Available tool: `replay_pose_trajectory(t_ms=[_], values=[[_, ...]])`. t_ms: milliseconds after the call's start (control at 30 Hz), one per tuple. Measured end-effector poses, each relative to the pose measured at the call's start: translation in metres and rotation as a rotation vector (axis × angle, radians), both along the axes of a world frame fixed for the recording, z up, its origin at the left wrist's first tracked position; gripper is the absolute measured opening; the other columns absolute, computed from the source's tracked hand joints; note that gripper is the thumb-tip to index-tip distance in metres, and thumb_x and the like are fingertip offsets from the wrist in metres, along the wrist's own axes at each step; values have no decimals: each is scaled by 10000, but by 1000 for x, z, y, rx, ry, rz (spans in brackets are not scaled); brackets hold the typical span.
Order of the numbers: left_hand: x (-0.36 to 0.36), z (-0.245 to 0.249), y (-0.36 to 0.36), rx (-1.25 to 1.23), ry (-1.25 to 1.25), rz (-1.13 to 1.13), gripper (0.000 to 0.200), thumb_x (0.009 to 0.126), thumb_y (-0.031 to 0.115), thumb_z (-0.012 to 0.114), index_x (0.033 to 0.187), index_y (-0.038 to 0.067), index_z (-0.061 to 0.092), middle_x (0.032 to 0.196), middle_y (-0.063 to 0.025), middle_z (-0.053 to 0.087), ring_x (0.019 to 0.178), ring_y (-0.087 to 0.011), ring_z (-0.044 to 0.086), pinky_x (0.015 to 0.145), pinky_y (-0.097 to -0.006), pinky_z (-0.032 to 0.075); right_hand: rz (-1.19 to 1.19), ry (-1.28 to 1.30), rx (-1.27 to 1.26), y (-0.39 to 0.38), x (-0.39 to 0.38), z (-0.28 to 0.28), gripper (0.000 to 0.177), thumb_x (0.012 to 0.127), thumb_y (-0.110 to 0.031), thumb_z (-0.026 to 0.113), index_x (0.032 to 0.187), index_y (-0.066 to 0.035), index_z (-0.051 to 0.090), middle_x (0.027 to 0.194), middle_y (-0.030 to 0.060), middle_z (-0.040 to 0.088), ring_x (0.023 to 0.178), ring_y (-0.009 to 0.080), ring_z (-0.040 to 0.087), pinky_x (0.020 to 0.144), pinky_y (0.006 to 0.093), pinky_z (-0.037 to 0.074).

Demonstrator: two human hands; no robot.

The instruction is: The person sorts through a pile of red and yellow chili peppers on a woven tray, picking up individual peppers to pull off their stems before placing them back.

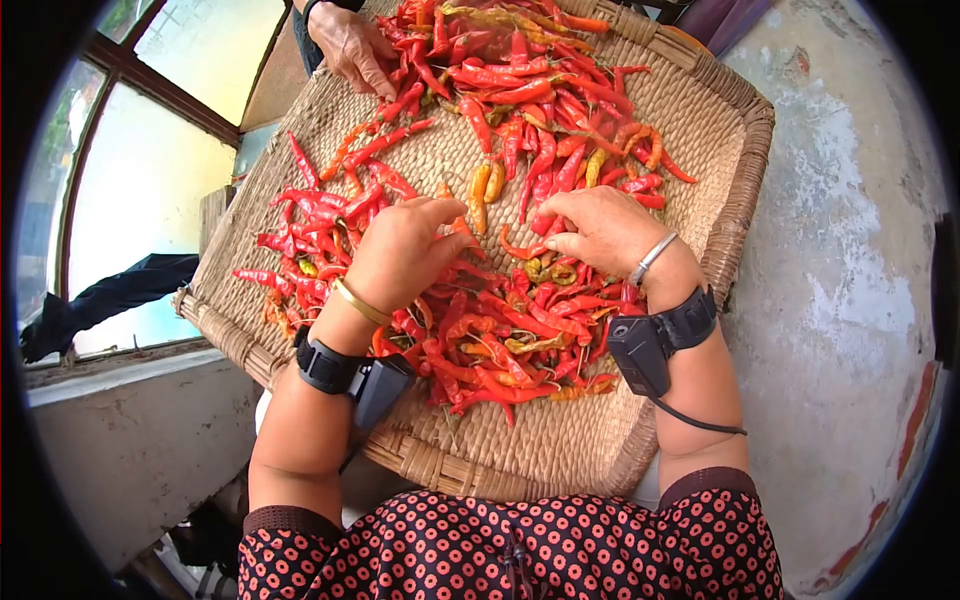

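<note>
Many chili peppers (500, 360), mostly red with some orange, yellow and greenish ones, lie on a large woven basket tray (715, 150). My left hand (410, 245) hovers over the near pile, thumb and forefinger apart, beside an orange-red chili. Opposite it, my right hand (605, 235) reaches in from the right with a gap between thumb and fingers. A curved red chili (520, 248) lies close to its thumb tip. Between the hands are yellow chilies (479, 195). I see no pepper clearly gripped, and some fingers are hidden under each hand.
Another person's hand (350, 45) touches the peppers at the tray's far left. A window (140, 190) with a dark cloth (110, 300) is on the left. A worn plaster surface (830, 300) lies to the right. Both my forearms carry strapped black devices (640, 355).
</note>
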State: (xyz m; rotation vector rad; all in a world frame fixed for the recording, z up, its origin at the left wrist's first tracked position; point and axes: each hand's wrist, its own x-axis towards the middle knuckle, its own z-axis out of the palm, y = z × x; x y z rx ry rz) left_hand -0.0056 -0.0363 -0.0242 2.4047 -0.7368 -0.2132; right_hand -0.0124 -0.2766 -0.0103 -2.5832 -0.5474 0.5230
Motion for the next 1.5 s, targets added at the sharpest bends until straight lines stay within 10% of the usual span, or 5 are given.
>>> replay_pose_trajectory(t_ms=[333, 633, 867, 1133, 1500], values=[[-46, 13, -31, 227, 41, -518, 361, 692, 355, 669, 915, 79, 604, 802, -85, 561, 740, -270, 592, 628, -360, 488, -3, -24, -6, 2, 0, -4, 235, 755, -220, 615, 928, -63, 593, 815, 171, 620, 811, 328, 598, 705, 410, 465], [-53, 2, -38, 227, 24, -520, 215, 676, 263, 666, 791, 86, 625, 751, -63, 553, 726, -250, 583, 599, -356, 478, 27, -46, -56, 3, 6, -4, 231, 757, -184, 619, 949, -62, 578, 781, 150, 617, 779, 310, 603, 679, 389, 464], [-37, 9, -25, -382, 100, -551, 102, 730, 116, 624, 787, 32, 636, 785, -88, 593, 780, -249, 586, 671, -351, 470, 0, -8, 1, 0, 7, -4, 263, 753, -250, 613, 929, -55, 597, 847, 199, 616, 840, 356, 587, 727, 433, 464], [-26, 31, 0, -629, 558, -440, 116, 747, 100, 617, 781, -11, 617, 882, -135, 623, 844, -238, 592, 761, -339, 448, -10, -4, -1, -1, 2, -4, 251, 754, -242, 607, 921, -55, 601, 843, 192, 618, 844, 355, 587, 729, 432, 464], [-5, 38, 29, -706, 780, 21, 188, 890, 211, 514, 786, 54, 528, 571, 41, 424, 478, -29, 443, 421, -177, 350, 22, -23, -55, 0, 6, -4, 241, 761, -173, 608, 973, -62, 582, 765, 143, 611, 743, 292, 602, 660, 374, 467]])
